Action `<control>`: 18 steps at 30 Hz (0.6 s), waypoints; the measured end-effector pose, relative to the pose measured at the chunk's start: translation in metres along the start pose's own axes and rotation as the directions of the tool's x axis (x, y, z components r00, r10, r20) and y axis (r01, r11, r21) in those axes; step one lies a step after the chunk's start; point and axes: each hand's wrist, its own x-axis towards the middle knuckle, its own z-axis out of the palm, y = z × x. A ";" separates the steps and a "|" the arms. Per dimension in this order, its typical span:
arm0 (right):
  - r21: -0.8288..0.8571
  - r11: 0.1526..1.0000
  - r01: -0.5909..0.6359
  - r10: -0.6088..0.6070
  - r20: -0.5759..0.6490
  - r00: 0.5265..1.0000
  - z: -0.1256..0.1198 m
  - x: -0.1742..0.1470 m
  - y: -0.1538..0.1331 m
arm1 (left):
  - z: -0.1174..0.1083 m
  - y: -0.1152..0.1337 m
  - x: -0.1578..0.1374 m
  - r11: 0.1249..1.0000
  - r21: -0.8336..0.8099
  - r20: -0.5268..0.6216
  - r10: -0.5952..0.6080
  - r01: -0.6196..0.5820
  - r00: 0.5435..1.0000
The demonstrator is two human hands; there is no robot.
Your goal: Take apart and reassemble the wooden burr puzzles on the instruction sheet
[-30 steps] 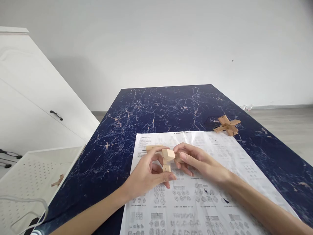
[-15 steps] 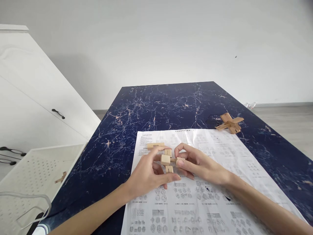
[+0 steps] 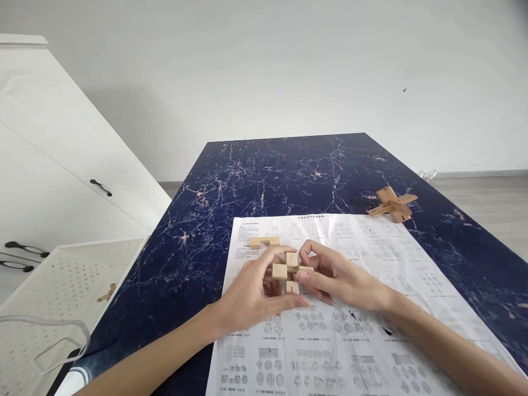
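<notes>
Several pale wooden pieces are joined crosswise into a burr puzzle [image 3: 279,271] above the printed sheet. My left hand [image 3: 251,286] curls around it from the left, index finger at the top block and thumb below the bottom one. From the right, my right hand [image 3: 330,272] pinches the end of the puzzle's right-hand piece between thumb and fingers. The inner joints are partly covered by my fingers. Just beyond my left hand, a loose notched wooden piece [image 3: 270,240] lies on the sheet.
The large instruction sheet [image 3: 280,225], with small diagrams, covers the near part of the dark blue marbled table [image 3: 264,176]. An assembled wooden star-shaped puzzle [image 3: 394,204] sits at its far right corner. At left stand a white cabinet [image 3: 61,143] and a perforated white surface [image 3: 61,286] bearing another wooden piece.
The puzzle has turned slightly between my hands, and its top and bottom blocks now show further right of the front block. My grip is much the same. The whole view has shifted a little.
</notes>
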 end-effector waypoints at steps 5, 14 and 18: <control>0.027 1.000 0.008 -0.009 0.027 1.000 0.000 0.000 -0.003 | -0.001 -0.001 -0.002 0.999 -0.014 0.046 0.035 -0.034 0.998; 0.035 0.999 -0.005 0.004 0.009 1.000 -0.002 0.001 -0.006 | 0.000 -0.004 0.000 0.998 -0.040 0.010 0.040 -0.040 0.999; -0.006 1.000 0.003 -0.003 -0.014 1.000 -0.001 0.001 -0.007 | 0.000 -0.009 0.000 0.997 -0.047 -0.017 0.056 -0.057 0.998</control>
